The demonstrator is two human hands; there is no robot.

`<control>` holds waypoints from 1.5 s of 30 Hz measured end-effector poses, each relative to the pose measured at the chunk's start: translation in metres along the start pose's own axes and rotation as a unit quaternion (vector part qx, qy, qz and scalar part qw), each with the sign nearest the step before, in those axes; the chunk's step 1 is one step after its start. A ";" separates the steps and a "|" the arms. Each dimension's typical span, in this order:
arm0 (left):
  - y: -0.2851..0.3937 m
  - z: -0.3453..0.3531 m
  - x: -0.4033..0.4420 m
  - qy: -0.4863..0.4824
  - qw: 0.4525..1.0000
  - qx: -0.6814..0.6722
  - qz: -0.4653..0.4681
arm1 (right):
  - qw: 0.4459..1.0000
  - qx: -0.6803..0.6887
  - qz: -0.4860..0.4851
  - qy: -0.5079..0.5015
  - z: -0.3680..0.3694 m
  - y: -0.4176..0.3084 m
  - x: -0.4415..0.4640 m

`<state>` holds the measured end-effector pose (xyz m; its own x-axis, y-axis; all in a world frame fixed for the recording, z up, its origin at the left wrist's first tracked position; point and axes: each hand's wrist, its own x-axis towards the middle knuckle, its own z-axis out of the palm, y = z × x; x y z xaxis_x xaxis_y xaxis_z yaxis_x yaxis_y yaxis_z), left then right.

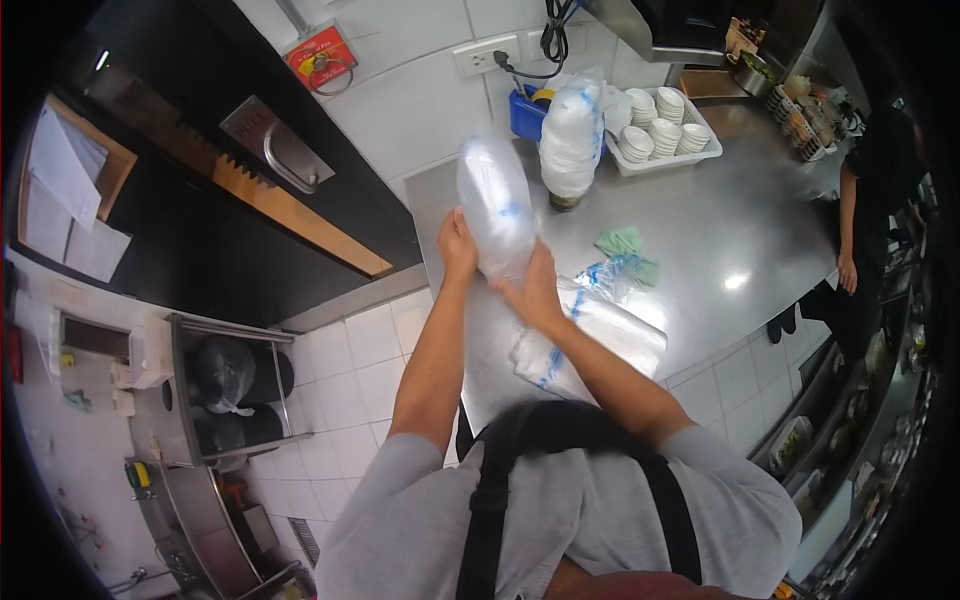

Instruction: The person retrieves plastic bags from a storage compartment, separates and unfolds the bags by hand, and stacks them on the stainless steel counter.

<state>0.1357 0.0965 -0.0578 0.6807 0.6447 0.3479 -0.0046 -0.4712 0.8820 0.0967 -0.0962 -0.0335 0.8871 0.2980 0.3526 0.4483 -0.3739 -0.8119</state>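
Note:
Between my two hands a puffed-out clear plastic bag (pixel 497 195) with a blue print stands above the near left part of the steel table. My left hand (pixel 457 245) grips its left side low down, and my right hand (pixel 535 290) has hold of its lower right. Motion blurs the bag slightly, and I cannot tell whether anything is inside. Under my right forearm lies a pile of flat plastic bags (pixel 620 335) with blue print. Beside the pile are a crumpled plastic wrapper (pixel 602 277) and a green cloth (pixel 622 242).
Behind my hands a tall bundle of plastic bags (pixel 570 150) stands by a blue container (pixel 527 114). A white basket (pixel 665 160) holds stacks of small white cups. The steel table (pixel 740 230) reaches right to a co-worker in black (pixel 875 190). A dark door (pixel 200 180) is left.

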 end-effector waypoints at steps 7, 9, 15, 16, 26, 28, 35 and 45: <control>0.036 -0.077 -0.032 -0.076 0.889 -0.432 -0.133 | 0.986 0.125 0.061 -0.094 -0.065 0.007 0.017; 0.029 -0.080 -0.032 -0.151 0.934 -0.314 -0.080 | 0.989 0.126 -0.009 -0.072 -0.081 -0.011 0.068; 0.054 -0.053 -0.036 -0.214 0.969 -0.104 -0.066 | 0.954 0.191 -0.014 -0.232 -0.018 0.045 0.094; 0.057 -0.053 -0.041 -0.207 0.971 -0.095 -0.067 | 0.958 0.177 -0.025 -0.223 -0.024 0.047 0.090; 0.006 -0.027 -0.051 -0.214 0.973 -0.053 -0.072 | 0.865 -0.396 0.191 -0.242 -0.177 0.094 0.061; 0.010 -0.014 -0.050 -0.239 0.966 -0.085 -0.054 | 0.871 -0.415 0.143 -0.220 -0.166 0.119 0.066; 0.055 -0.034 -0.137 -0.043 0.970 0.154 0.182 | 0.940 -0.335 0.049 -0.054 -0.184 0.109 0.036; 0.081 -0.045 -0.209 -0.413 0.871 0.124 0.235 | 0.981 -0.159 0.056 -0.100 -0.207 0.054 -0.172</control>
<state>-0.0399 -0.0498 -0.0451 0.9417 -0.2600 0.2135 -0.3363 -0.7481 0.5720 -0.0092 -0.3490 -0.0417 0.9080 0.3928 0.1454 0.3883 -0.6593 -0.6439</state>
